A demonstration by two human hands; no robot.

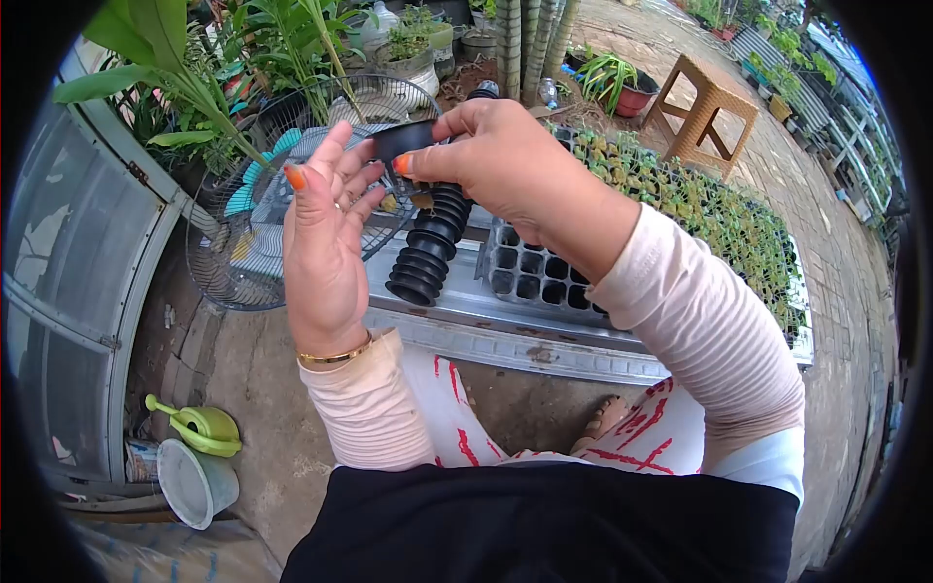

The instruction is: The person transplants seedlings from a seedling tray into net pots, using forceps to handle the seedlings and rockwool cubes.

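Note:
A small black plastic nursery pot is tilted between the thumb and fingers of my right hand. My left hand is raised beside it, palm turned toward the pot and fingers spread, with the fingertips right by the pot's side. Below both hands, a long stack of nested black pots lies on the metal bench. Part of that stack is hidden behind my right hand. To its right is a black seedling tray whose front cells hold no plants.
Green seedlings fill the trays at the right of the bench. A round wire basket stands at the left, beside a glazed metal frame. On the ground are a green watering can, a bucket and a brown stool.

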